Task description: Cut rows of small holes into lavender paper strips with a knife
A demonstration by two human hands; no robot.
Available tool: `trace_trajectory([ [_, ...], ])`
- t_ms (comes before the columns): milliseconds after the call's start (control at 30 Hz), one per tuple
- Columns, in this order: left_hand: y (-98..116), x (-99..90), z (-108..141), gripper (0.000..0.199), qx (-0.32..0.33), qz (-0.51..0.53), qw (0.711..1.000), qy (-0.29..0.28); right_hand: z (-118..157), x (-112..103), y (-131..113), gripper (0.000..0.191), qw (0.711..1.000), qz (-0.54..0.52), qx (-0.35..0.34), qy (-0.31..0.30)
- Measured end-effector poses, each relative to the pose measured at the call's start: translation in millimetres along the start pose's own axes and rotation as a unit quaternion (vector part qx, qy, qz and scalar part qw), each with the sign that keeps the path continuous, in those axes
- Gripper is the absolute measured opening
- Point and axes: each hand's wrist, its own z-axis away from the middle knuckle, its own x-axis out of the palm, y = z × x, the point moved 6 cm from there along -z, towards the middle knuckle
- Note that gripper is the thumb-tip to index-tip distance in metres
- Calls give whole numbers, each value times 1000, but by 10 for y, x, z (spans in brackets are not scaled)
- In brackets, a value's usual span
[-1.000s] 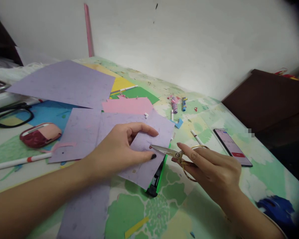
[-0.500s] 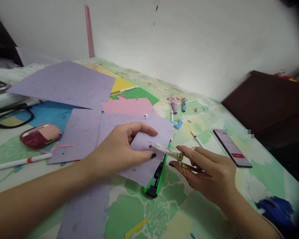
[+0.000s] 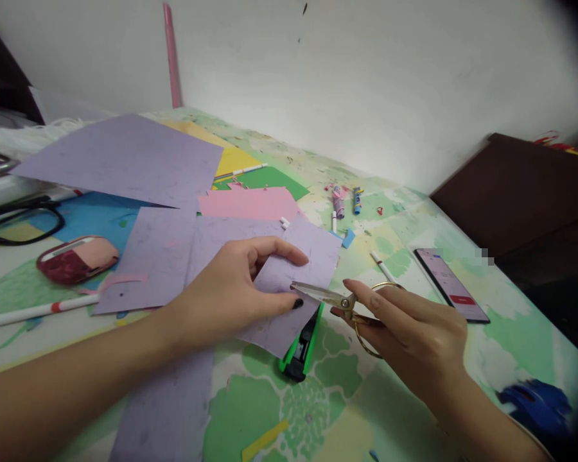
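A piece of purple paper is pinched between the thumb and forefinger of my left hand. Gold-handled scissors are in my right hand, with fingers at the handle loops. Their blades point left across the paper, and the tips meet a small dark spot near my left thumb. Whether the tips pass through the paper I cannot tell. Beneath the paper's right edge lies a green and black stapler, partly covered.
Around the hands are a larger purple sheet, pink paper, a maroon and pink case, a phone and a blue object. Two small decorated rolls, one purple, one blue, sit near the wall.
The scissor tips now reach the small dark spot, which showed just beyond them before. My right hand has shifted slightly right and the handle loops look turned. My left hand keeps its pinch.
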Motion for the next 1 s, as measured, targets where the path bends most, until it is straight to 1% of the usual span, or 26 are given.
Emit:
trace_trajectory([
  [200, -25, -4, -7, 37, -8, -8, 1000, 0, -42, -17, -17, 14, 1000, 5, -5, 3],
  [367, -42, 16, -4, 42, -33, -16, 999, -5, -43, -60, -45, 15, 1000, 15, -21, 16],
  [433, -23, 19, -3, 42, -34, -14, 999, -6, -25, -53, -39, 14, 999, 18, -28, 23],
  [500, -2, 15, -4, 40, -32, -13, 999, -7, -7, -40, -8, 13, 999, 15, -15, 35],
  [600, 1, 6, -8, 40, -35, -13, 999, -10, 3, -14, 62, 15, 998, -9, 36, 43],
  [700, -27, -9, -20, 39, -37, -23, 999, -1, -12, 18, 77, 12, 997, -34, 67, 18],
  [800, -33, -20, -27, 38, -24, -52, 998, 14, -35, 19, 29, 6, 998, -21, 53, 1],
  [900, -14, -8, -16, 37, -11, -63, 998, 11, -42, 13, -1, 10, 999, 1, 38, -2],
  [1000, -6, -1, 2, 37, -10, -72, 997, 8, -40, 13, -4, 10, 999, 5, 34, -1],
])
